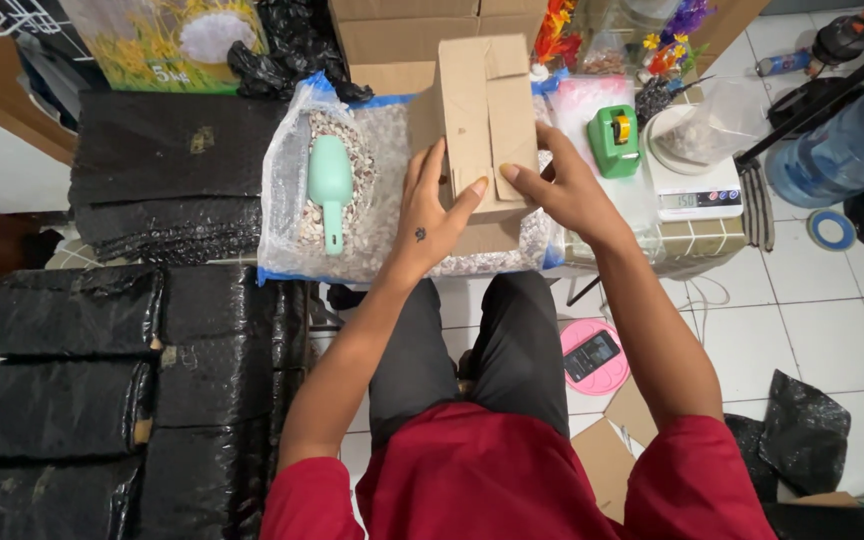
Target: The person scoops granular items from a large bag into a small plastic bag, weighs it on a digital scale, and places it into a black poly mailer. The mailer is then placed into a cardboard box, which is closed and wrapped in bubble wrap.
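Note:
A small brown cardboard box [485, 110] stands in front of me on a large clear bag of pebbles [382, 190]. My left hand [428, 215] grips the box's near left side, thumb pressed on its flap. My right hand [558, 188] holds the near right side, thumb on the same face. A mint green scoop [330, 187] lies on the pebbles to the left of the box.
A green tape dispenser [614, 141] and a white scale [697, 180] carrying a bag of stones sit to the right. Black wrapped parcels [102, 380] are stacked at left. A phone on a pink disc [592, 355] lies on the tiled floor. A blue water jug [842, 140] stands far right.

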